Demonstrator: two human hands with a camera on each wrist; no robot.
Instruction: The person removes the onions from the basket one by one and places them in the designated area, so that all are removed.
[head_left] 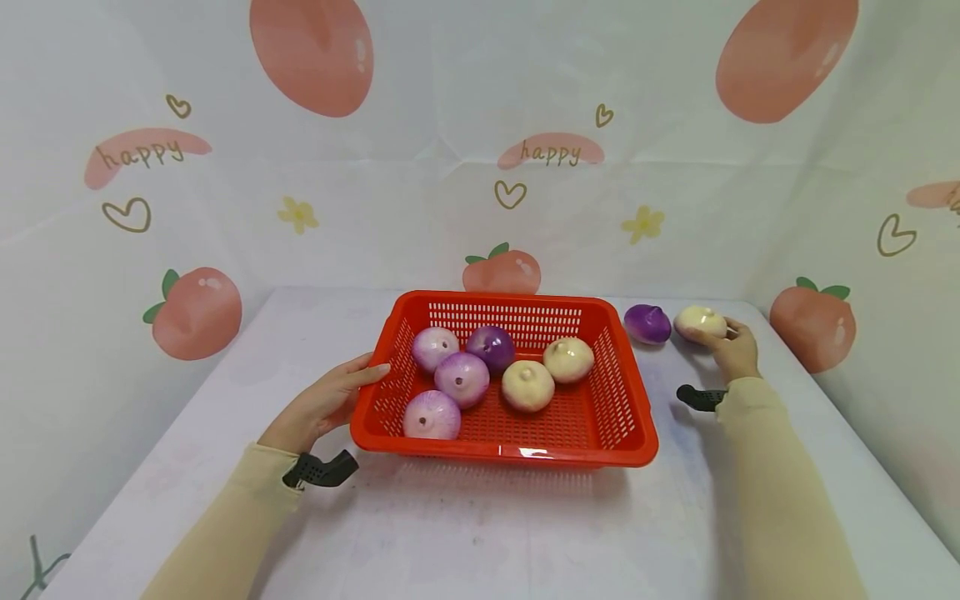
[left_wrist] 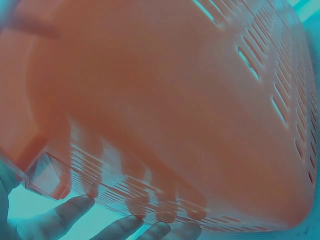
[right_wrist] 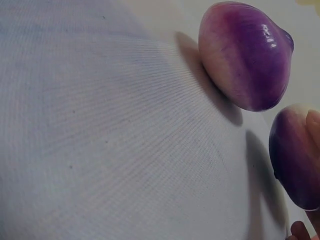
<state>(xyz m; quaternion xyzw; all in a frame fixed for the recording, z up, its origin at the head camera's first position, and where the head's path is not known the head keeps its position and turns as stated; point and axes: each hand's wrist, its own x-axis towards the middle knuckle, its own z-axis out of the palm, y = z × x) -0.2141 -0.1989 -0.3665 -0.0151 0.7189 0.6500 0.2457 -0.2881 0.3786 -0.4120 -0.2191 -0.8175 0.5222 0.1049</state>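
My left hand [head_left: 324, 406] grips the left rim of a red plastic basket [head_left: 517, 450], its thumb over the rim. In the left wrist view its fingertips [left_wrist: 155, 230] lie against the basket's slotted side [left_wrist: 150, 100]. Inside the basket sit several onions: light purple ones such as this onion [head_left: 461, 381], a dark purple onion [head_left: 491, 348] and two cream onions [head_left: 528, 386]. At the right, my right hand [head_left: 737, 350] holds a cream-topped onion [head_left: 697, 320] between thumb and fingers; its side [right_wrist: 292, 157] looks purple in the right wrist view. Left of it lies a purple onion [head_left: 647, 323].
The basket and onions are on a white table [head_left: 465, 542]. Behind it hangs a white cloth [head_left: 420, 217] printed with peaches, hearts and flowers, which also covers both sides. A black wrist mount [head_left: 322, 470] projects from the left cuff, another mount [head_left: 699, 398] from the right.
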